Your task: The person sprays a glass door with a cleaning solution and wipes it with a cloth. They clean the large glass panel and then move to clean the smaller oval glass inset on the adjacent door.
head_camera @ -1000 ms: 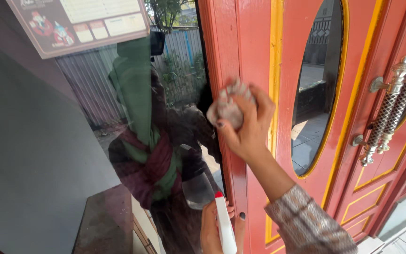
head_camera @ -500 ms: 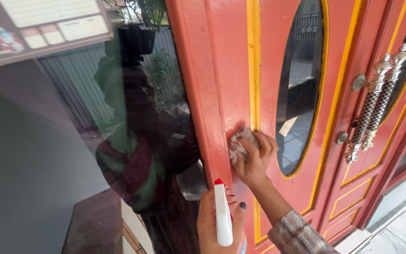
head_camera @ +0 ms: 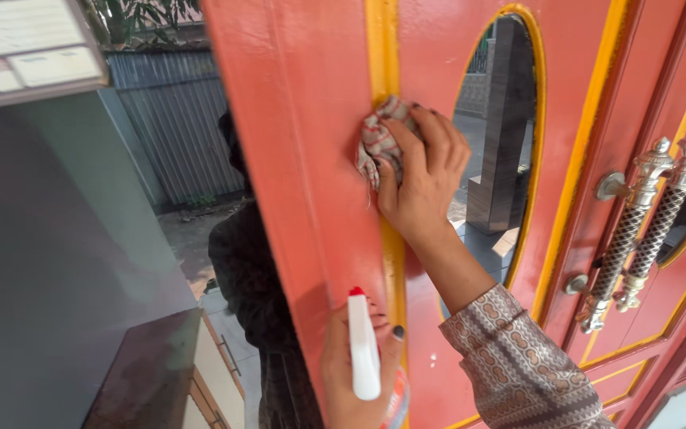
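cloth (head_camera: 380,141) being pressed against the yellow trim strip (head_camera: 383,48) of a red door (head_camera: 303,159) by the right hand (head_camera: 422,179).

the crumpled checked cloth is being bunched under the curled fingers of the right hand, up and slightly right of the left hand (head_camera: 359,373), which is being kept low at the frame's bottom edge, closed around a spray bottle (head_camera: 364,345) with a white nozzle and red tip pointing upward. the trim strip's long axis is running vertically, passing under the cloth and down beside the bottle, so the right hand is the nearer one to the cloth. a rectangular sign (head_camera: 25,48) with pale panels is being shown at the upper left, above the dark glass (head_camera: 65,238). an oval window (head_camera: 502,135) and ornate silver door handles (head_camera: 645,230) are being seen to the right, well apart from both hands.
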